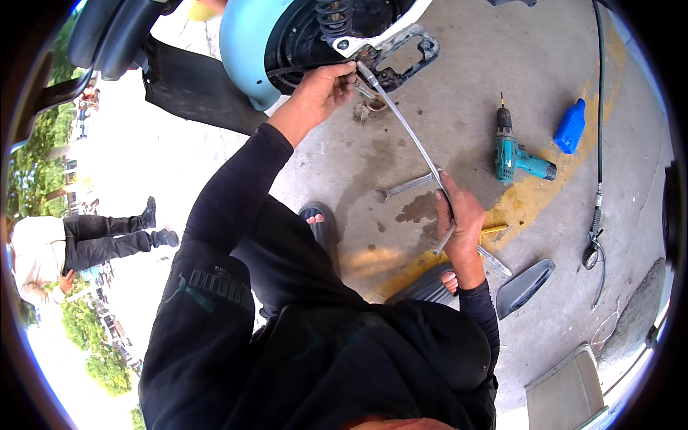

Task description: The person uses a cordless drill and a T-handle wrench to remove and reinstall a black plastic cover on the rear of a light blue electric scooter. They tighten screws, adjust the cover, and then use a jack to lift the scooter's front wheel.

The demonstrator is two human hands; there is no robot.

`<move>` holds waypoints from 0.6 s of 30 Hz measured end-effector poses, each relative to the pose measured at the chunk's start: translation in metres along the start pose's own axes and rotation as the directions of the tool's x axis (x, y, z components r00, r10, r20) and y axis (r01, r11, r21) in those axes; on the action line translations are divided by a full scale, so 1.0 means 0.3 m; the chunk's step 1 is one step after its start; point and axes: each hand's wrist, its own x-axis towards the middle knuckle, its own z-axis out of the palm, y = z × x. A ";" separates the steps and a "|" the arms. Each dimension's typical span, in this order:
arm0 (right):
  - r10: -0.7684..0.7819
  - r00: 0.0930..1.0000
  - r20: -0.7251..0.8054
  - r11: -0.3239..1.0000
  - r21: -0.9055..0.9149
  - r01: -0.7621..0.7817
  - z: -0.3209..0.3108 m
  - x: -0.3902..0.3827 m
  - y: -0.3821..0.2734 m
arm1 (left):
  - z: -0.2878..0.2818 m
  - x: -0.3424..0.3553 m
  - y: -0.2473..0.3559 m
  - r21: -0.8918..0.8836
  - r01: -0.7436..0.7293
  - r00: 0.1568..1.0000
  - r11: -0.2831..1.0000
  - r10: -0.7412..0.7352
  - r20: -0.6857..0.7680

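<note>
Hands apart: right hand, 3 o'clock, clamped on silver wrench; left hand, 12 o'clock, at wrench's far end, can't tell if pinching. Wrench end beside bracket, 12–1 o'clock. Step: probably seating wrench; next calls for steady alignment.

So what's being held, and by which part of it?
The long wrench, near its lower end, in the right hand. The left hand is at its upper end, grip unclear.
</note>
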 end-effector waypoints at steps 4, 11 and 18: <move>-0.146 0.988 0.058 0.970 -0.188 0.155 0.006 -0.003 0.023 | 0.006 -0.013 -0.011 0.028 -0.028 1.000 0.999 0.029 -0.009; 0.027 0.997 -0.076 0.998 0.063 -0.023 0.010 0.017 -0.011 | 0.173 -0.207 -0.104 0.318 -0.102 0.994 0.942 0.107 0.002; 0.171 0.982 -0.080 0.973 0.174 -0.155 0.036 -0.001 0.007 | 0.232 -0.186 -0.302 0.513 -0.525 0.761 0.679 0.644 -0.075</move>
